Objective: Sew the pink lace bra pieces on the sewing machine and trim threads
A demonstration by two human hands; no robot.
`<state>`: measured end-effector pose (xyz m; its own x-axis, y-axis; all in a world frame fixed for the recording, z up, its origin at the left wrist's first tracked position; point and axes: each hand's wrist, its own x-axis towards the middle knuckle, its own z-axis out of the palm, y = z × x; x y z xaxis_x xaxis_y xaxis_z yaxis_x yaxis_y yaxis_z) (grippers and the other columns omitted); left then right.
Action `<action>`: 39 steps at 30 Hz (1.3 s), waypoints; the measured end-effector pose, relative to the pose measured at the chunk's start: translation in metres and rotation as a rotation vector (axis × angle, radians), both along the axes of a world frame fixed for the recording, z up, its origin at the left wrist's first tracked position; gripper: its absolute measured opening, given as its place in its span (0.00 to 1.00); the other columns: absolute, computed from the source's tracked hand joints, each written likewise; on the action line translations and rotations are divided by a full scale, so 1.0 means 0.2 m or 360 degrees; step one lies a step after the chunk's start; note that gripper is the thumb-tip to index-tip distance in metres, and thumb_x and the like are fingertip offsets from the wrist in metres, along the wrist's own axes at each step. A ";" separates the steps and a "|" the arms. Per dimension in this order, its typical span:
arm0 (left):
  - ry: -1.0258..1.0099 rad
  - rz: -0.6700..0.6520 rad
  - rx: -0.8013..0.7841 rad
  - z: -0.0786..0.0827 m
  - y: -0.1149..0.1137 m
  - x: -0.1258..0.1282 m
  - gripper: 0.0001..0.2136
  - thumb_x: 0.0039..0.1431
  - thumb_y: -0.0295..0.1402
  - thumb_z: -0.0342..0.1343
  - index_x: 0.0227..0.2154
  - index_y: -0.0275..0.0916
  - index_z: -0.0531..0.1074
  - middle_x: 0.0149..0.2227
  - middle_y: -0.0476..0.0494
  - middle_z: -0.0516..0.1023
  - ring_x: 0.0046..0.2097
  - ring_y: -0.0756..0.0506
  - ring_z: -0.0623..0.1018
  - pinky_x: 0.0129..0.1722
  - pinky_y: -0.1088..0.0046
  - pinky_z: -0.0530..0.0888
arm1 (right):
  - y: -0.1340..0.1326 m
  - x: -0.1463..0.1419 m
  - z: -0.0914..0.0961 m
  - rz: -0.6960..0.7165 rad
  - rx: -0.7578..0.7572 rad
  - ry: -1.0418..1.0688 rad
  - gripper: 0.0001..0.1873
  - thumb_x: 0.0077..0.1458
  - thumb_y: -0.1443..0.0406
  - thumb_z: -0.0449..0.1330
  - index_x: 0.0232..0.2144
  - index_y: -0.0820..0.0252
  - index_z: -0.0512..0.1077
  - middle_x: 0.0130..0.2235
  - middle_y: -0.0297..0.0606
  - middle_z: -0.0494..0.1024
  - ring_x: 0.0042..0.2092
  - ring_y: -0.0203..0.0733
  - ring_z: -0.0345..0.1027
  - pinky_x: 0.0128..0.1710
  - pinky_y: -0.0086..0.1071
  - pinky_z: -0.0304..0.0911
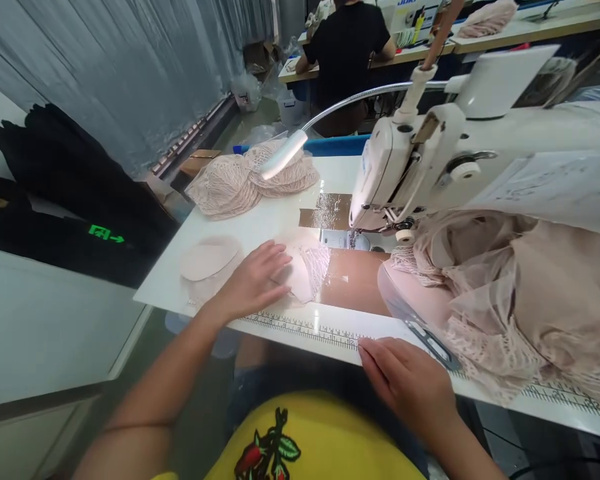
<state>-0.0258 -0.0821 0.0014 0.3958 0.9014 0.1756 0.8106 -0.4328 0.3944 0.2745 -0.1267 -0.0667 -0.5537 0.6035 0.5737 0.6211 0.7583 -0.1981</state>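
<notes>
My left hand (260, 280) lies with fingers spread on a pale pink bra cup (300, 283) with lace along its right side. Left of that hand is another pale cup piece (211, 259), lying on the white table. Close to the front edge, my right hand (410, 383) has its fingers curled together, the tips by the ruler strip (325, 333); anything inside them is hidden. The sewing machine (380, 173) stands behind, its needle area right of the lace cup. A heap of beige lace and mesh fabric (525, 287) covers the table's right part.
Stacked lace cups (230, 185) lie at the back left under a bendy lamp (285, 155). Brown tape (357, 280) covers part of the tabletop. A grey metal piece (433, 343) lies by the fabric heap. Further back, a person in black (347, 53) sits at another table.
</notes>
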 end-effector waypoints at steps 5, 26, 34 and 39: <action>0.0035 -0.0342 -0.0001 -0.04 -0.01 0.01 0.20 0.57 0.41 0.57 0.50 0.39 0.67 0.56 0.36 0.68 0.59 0.38 0.66 0.57 0.56 0.65 | 0.01 0.00 0.05 0.0011 -0.0128 -0.0017 0.05 0.59 0.68 0.55 0.35 0.63 0.71 0.30 0.38 0.77 0.30 0.39 0.68 0.33 0.31 0.58; -0.0060 -0.0432 -0.0056 -0.01 -0.05 0.24 0.10 0.63 0.36 0.49 0.37 0.37 0.73 0.44 0.39 0.72 0.47 0.42 0.71 0.48 0.64 0.70 | 0.15 -0.16 0.22 0.0209 -0.0484 -0.0101 0.12 0.59 0.68 0.53 0.46 0.59 0.68 0.44 0.43 0.75 0.41 0.43 0.68 0.38 0.34 0.65; 0.0027 -0.0193 -0.0033 -0.06 0.06 0.23 0.20 0.58 0.40 0.54 0.51 0.35 0.65 0.55 0.32 0.65 0.57 0.35 0.63 0.55 0.52 0.64 | 0.14 -0.22 0.19 0.0165 -0.0500 -0.0230 0.11 0.59 0.69 0.51 0.43 0.61 0.69 0.41 0.44 0.73 0.37 0.43 0.66 0.34 0.35 0.63; 0.0179 -0.0252 -0.0279 -0.09 0.12 0.22 0.37 0.55 0.54 0.52 0.62 0.36 0.53 0.65 0.32 0.51 0.66 0.29 0.46 0.61 0.46 0.54 | 0.12 -0.22 0.23 0.0245 -0.0760 -0.0270 0.10 0.58 0.69 0.51 0.41 0.61 0.69 0.40 0.42 0.72 0.37 0.43 0.65 0.35 0.35 0.63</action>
